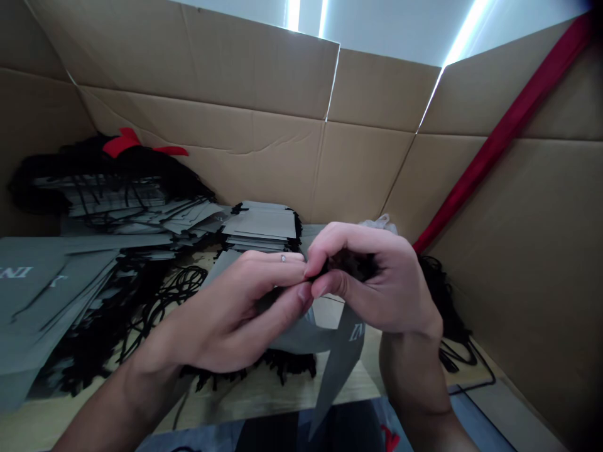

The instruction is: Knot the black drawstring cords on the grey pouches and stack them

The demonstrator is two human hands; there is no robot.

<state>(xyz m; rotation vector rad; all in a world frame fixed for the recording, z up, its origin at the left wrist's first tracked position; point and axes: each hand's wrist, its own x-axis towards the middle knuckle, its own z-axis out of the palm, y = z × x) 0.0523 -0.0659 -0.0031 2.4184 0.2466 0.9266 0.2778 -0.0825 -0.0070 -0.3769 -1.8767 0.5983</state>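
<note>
While the left hand (230,314) and right hand (393,282) pinch one black cord (321,270), one grey sheet (343,355) hangs below.

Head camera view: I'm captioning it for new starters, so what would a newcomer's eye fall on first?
Probably the left hand and right hand, meeting at the fingertips mid-picture, with something black pinched in the right. Next, likely the red strip slanting down in front of the cardboard wall at the right. Then the grey cards piled at the left and behind the hands.
</note>
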